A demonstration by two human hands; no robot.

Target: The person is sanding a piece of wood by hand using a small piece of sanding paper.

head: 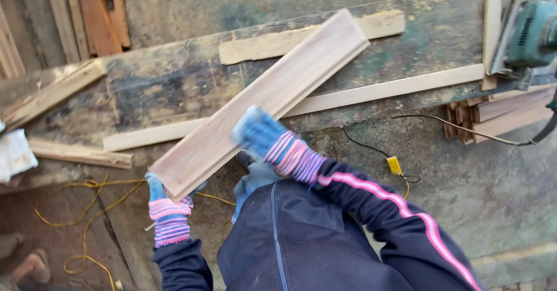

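The moulded wooden board (261,102) lies diagonally, its far end over the stained tabletop (174,82) and its near end gripped from below by the gloved left hand (165,201), fingers closed on the end edge. The gloved right hand (258,131) presses on the board's upper face near the middle, blurred, so what it grips, if anything, cannot be told; the step in hand appears to be hand-rubbing or sanding the face, and the next stroke calls for a steady left-hand hold. Thin wood strips (383,88) lie under and beside the board, with a green power sander (531,35) at the tabletop's right end and a yellow cord (87,210) on the floor.
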